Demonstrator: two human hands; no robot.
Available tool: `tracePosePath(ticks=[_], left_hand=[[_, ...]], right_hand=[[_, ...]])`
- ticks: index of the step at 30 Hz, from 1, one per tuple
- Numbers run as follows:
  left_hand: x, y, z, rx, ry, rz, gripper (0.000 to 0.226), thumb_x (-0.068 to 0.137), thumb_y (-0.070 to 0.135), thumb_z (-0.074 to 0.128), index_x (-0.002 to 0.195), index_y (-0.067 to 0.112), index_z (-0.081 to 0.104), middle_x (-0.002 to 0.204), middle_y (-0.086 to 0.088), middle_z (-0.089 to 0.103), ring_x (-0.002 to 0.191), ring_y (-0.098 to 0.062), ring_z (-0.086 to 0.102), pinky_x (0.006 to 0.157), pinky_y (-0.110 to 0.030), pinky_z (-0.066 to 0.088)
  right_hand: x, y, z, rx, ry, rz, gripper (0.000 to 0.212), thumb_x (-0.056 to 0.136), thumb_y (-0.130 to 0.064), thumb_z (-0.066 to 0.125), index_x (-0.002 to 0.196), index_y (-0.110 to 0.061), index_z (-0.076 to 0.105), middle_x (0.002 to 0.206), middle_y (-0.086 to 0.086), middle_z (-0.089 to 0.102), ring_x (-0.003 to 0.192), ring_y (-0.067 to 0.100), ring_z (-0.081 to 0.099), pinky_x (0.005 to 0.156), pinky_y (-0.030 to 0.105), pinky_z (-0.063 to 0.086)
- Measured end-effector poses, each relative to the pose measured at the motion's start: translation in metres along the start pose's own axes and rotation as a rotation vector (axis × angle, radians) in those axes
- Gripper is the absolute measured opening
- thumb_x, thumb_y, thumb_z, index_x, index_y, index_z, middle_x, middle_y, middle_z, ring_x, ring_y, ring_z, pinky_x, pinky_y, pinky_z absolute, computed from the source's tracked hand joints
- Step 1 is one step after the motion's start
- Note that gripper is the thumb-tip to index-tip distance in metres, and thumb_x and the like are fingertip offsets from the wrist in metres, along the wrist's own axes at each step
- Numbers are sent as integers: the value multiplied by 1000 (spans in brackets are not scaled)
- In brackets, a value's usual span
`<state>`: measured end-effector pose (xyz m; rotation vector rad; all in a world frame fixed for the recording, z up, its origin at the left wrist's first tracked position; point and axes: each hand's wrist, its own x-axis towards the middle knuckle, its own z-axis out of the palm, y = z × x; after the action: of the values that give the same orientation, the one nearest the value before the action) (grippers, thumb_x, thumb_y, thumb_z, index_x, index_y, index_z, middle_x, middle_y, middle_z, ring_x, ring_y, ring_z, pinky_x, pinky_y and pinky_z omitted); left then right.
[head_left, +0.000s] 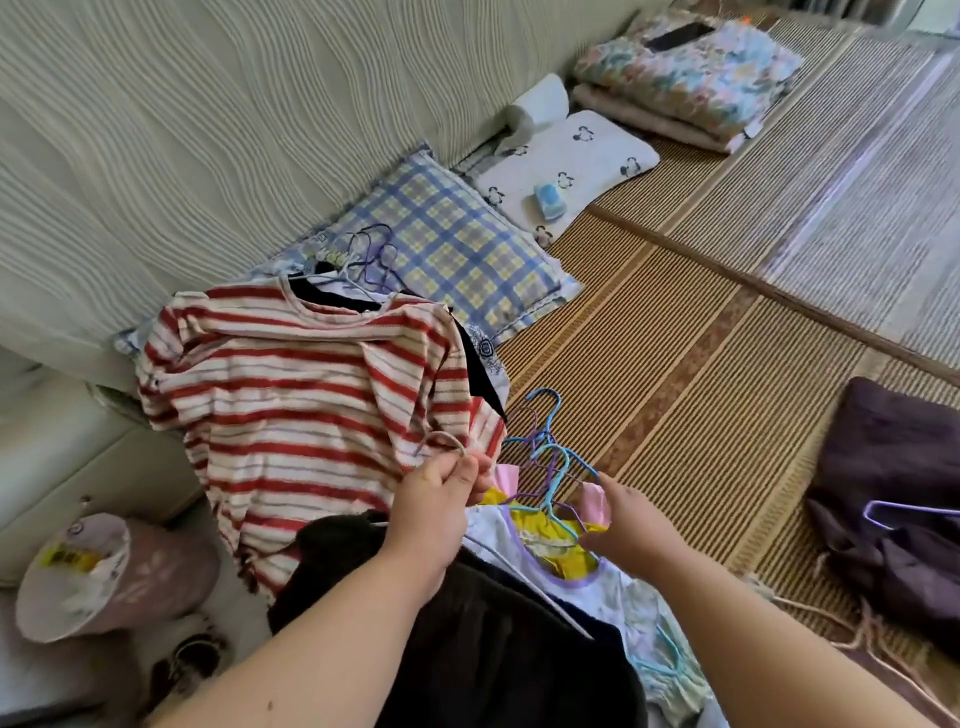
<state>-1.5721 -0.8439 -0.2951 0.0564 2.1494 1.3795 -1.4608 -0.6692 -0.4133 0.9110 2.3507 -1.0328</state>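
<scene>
My left hand (436, 499) pinches the hook of a grey wire hanger (441, 440) that carries a dark brown garment (467, 613) low in the middle. My right hand (631, 525) reaches under a bunch of blue and purple hangers (545, 457) and holds the small clothes hanging from them: a yellow piece (550, 545), a pink piece (595, 501) and a white top with purple trim (597, 587). A red and white striped shirt (291, 405) lies spread on its hanger to the left, over other clothes on hangers (363, 254).
All lies on a woven bamboo mat (701, 395) over a bed against a ribbed wall (208, 104). Plaid pillow (457, 254), penguin pillow (576, 161), folded floral quilts (691, 78) behind. Dark purple cloth with a hanger (893, 499) at right. A lined bin (98, 571) stands lower left.
</scene>
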Motion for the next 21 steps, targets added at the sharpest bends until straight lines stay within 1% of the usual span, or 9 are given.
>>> tracePosePath(ticks=[3,6,8,9,12,15,17,19,21], left_hand=[[17,-25,0,-29,7,-47,37,98,26,47,75,42,70,67,9,62,72,-11,60,64,-28,40],[28,-44,-1,-37,18,-87,33,98,28,47,78,40,70,70,7,63,72,-11,58,65,-28,41],[32,-53,0,-47,7,-108,33,98,28,46,79,40,70,67,11,62,70,-7,58,65,-27,40],[34,-56,1,-55,1,-116,33,98,28,46,79,40,70,67,12,61,69,-6,58,66,-27,40],[37,-62,4,-66,-3,-128,35,98,25,45,78,39,70,67,12,61,72,-8,58,68,-29,40],[37,-64,7,-66,-8,-121,35,98,24,46,77,36,71,65,11,60,73,-10,58,69,-31,39],[35,-65,7,-66,-16,-116,34,98,25,46,78,36,71,65,11,61,72,-9,59,69,-30,40],[34,-66,6,-72,-20,-116,34,98,25,46,79,38,71,65,12,62,69,-4,61,69,-30,41],[33,-67,4,-87,-9,-119,34,98,25,46,79,38,71,63,13,63,66,-1,61,70,-30,41]], right_hand=[[29,9,17,-53,-29,12,104,73,-47,74,151,-20,10,154,3,23,137,23,30,109,35,32],[50,15,31,-130,-66,82,108,72,-56,69,151,-24,2,156,-2,15,140,22,23,108,46,32],[61,17,40,-187,-72,121,108,70,-60,67,150,-27,2,153,-2,20,138,24,24,105,53,30],[65,17,45,-205,-65,132,110,68,-61,67,149,-28,1,150,1,23,135,26,27,103,54,32],[76,19,52,-229,-11,172,120,60,-66,68,149,-30,-4,141,8,29,127,31,35,96,49,38],[86,22,53,-276,-3,224,125,53,-73,65,148,-27,-3,141,9,29,128,32,32,98,49,34],[91,22,54,-317,-2,224,113,53,-72,64,143,-24,14,130,7,38,122,30,36,95,48,33],[95,23,54,-312,21,205,74,61,-63,61,119,-22,38,101,-2,47,103,23,48,86,45,35],[94,23,51,-250,-41,202,40,72,-48,57,102,-23,47,83,-8,50,84,18,52,81,39,37]])
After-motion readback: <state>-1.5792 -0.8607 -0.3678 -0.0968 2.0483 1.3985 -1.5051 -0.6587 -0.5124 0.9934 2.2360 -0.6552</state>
